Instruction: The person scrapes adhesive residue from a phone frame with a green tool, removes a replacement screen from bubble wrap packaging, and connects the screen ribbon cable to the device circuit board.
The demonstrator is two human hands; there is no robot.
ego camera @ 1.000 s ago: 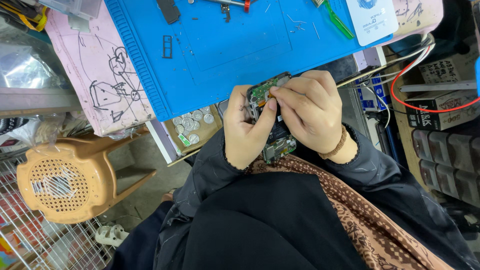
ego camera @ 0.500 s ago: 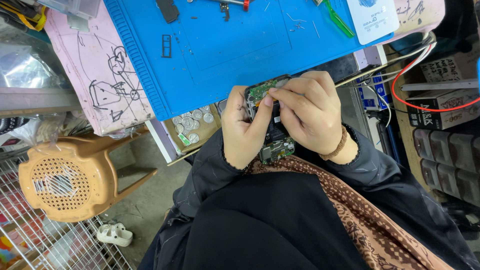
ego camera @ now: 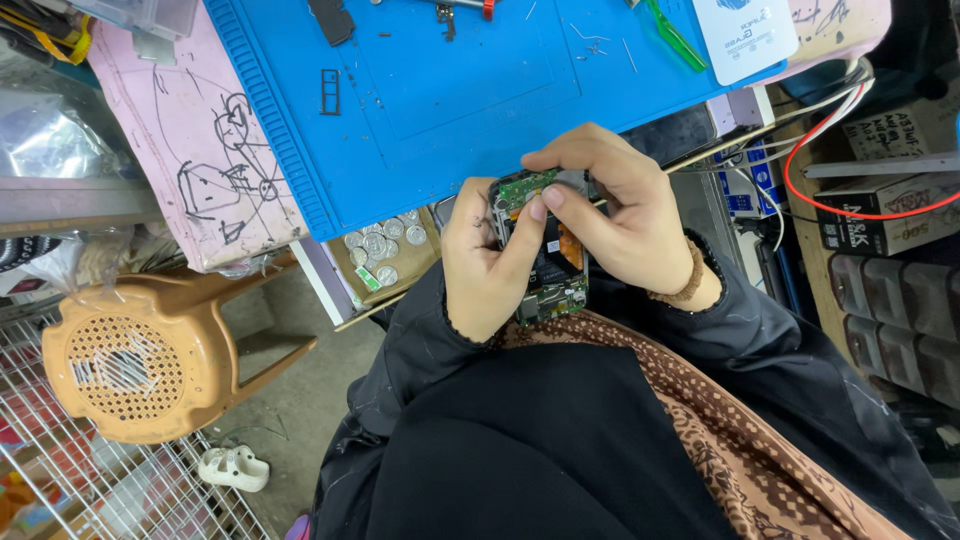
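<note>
Both hands hold an opened black smartphone with its back cover off and its green circuit board and orange flex cable exposed (ego camera: 545, 245), just in front of the near edge of the ribbed blue silicone work mat (ego camera: 450, 90) and above the lap. Compared with a second ago, the phone sits in much the same spot below the mat's edge and both hands keep their hold; the clearest change is off to the side, where a small white sandal (ego camera: 233, 467) now lies on the floor by the tan plastic stool (ego camera: 130, 360). The grip reads as steady, so the work on the phone looks ongoing rather than finished.

The left hand (ego camera: 485, 265) is wrapped around the phone's left side, thumb laid across the board — curled and gripping, not spread. The right hand (ego camera: 625, 215) arches over the top end, its fingertips (ego camera: 553, 196) pressed together against the green board as if pinching something very small; what that is cannot be made out.

The phone's long axis runs away from the body toward the mat, its top end nearest the mat's edge, open side up. A small open tray of silver coins (ego camera: 385, 248) sits just below the mat, left of the phone.
</note>
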